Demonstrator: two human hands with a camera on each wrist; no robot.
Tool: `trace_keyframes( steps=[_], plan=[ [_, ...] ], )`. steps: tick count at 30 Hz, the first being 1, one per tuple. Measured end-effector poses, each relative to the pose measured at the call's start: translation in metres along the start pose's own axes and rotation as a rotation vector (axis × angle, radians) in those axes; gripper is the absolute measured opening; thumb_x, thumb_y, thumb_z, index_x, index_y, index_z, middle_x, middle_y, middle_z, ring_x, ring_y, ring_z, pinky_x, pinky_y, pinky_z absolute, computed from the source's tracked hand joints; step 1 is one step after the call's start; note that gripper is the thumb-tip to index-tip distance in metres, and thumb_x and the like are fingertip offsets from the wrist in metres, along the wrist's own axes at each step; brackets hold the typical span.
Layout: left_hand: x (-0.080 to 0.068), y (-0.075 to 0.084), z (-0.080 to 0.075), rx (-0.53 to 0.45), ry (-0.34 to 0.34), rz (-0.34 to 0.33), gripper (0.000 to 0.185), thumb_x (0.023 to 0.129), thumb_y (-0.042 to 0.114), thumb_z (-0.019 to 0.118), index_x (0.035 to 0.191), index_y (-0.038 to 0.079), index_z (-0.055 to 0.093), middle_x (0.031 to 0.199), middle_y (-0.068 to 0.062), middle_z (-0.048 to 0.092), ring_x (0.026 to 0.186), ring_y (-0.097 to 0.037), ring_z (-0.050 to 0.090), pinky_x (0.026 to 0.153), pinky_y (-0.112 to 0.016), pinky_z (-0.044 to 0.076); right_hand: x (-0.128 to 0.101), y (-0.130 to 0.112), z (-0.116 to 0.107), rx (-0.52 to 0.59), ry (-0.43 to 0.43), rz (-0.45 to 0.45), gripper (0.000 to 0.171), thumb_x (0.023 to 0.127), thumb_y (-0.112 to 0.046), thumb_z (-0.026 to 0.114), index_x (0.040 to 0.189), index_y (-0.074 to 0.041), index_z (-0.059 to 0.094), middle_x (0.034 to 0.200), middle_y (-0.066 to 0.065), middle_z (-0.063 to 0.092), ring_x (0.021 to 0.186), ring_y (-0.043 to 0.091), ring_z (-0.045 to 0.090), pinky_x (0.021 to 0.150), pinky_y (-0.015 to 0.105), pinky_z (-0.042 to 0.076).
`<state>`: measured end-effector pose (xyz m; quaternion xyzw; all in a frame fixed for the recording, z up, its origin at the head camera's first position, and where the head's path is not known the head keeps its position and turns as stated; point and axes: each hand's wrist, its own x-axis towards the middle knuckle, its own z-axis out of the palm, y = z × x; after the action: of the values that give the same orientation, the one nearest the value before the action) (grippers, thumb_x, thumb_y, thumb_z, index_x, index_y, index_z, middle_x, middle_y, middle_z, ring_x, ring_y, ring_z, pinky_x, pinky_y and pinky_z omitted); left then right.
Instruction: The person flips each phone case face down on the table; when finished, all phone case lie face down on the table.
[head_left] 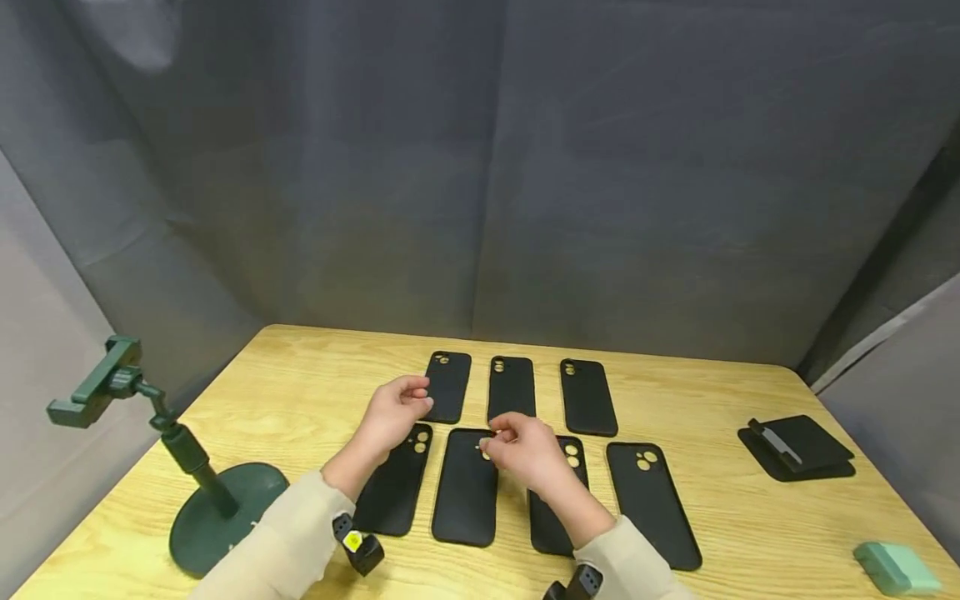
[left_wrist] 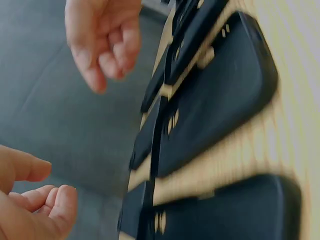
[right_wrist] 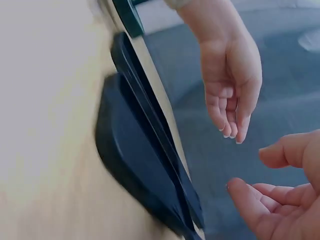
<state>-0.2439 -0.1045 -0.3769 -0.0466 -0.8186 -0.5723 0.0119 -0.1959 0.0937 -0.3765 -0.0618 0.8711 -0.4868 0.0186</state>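
Note:
Black phone cases lie in two rows on the table. Three make up the back row: a left case [head_left: 450,390], a middle case [head_left: 512,389] and a right case [head_left: 589,400]. My left hand [head_left: 392,415] hovers with loosely curled, empty fingers, its fingertips overlapping the back left case in the head view. Below it lies the front row's leftmost case [head_left: 392,492]. My right hand [head_left: 525,450], also empty, overlaps the upper corner of the neighbouring front case [head_left: 463,500] and partly hides another front case [head_left: 550,527]. Both wrist views show air between the hands and the cases.
A dark green phone stand [head_left: 213,492] rises at the left. The front row's rightmost case [head_left: 654,504] lies past my right hand. Farther right are a flat black folded holder [head_left: 813,446] and a mint-green block [head_left: 896,568]. A grey curtain [head_left: 480,167] hangs behind the table.

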Motion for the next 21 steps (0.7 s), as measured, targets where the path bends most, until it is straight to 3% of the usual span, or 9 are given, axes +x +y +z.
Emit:
trace_keyframes(
  steps=[5,9,14,18,21],
  plan=[
    [-0.006,-0.019,-0.029,0.054,0.028,-0.053,0.034,0.089,0.002,0.054,0.121,-0.009,0.053,0.107,-0.020,0.054,0.098,-0.028,0.055,0.080,-0.032,0.048,-0.006,-0.009,0.023,0.058,-0.120,-0.030,0.033,0.084,-0.015,0.065,0.110,0.004,0.059,0.073,0.002,0.062,0.063,0.013,0.060,0.058,0.028,0.047],
    [-0.009,-0.033,-0.043,0.057,0.022,-0.112,0.035,0.089,0.001,0.053,0.122,-0.010,0.051,0.109,-0.021,0.052,0.095,-0.024,0.054,0.077,-0.028,0.048,-0.008,-0.012,0.040,0.041,-0.162,-0.065,0.035,0.084,-0.014,0.065,0.112,0.006,0.058,0.071,0.001,0.063,0.061,0.012,0.060,0.062,0.029,0.049],
    [-0.013,-0.045,-0.048,0.037,0.012,-0.158,0.035,0.088,-0.001,0.053,0.121,-0.012,0.050,0.100,-0.018,0.051,0.080,-0.017,0.053,0.067,-0.029,0.047,-0.010,-0.015,0.060,-0.055,-0.176,-0.108,0.037,0.082,-0.015,0.067,0.112,0.006,0.059,0.069,-0.001,0.061,0.058,0.009,0.056,0.059,0.027,0.047],
    [-0.016,-0.052,-0.047,0.069,-0.011,-0.198,0.035,0.088,-0.001,0.055,0.121,-0.012,0.050,0.100,-0.019,0.053,0.081,-0.019,0.055,0.065,-0.030,0.049,-0.012,-0.020,0.070,-0.121,-0.191,-0.100,0.039,0.080,-0.015,0.068,0.112,0.006,0.060,0.071,-0.002,0.058,0.059,0.010,0.053,0.056,0.028,0.044],
    [-0.018,-0.056,-0.047,0.110,-0.012,-0.213,0.034,0.088,-0.001,0.055,0.120,-0.012,0.051,0.105,-0.025,0.057,0.086,-0.023,0.060,0.067,-0.033,0.052,-0.012,-0.022,0.078,-0.173,-0.210,-0.093,0.041,0.079,-0.015,0.067,0.113,0.008,0.059,0.062,-0.002,0.052,0.052,0.011,0.047,0.050,0.026,0.038]
  ],
)
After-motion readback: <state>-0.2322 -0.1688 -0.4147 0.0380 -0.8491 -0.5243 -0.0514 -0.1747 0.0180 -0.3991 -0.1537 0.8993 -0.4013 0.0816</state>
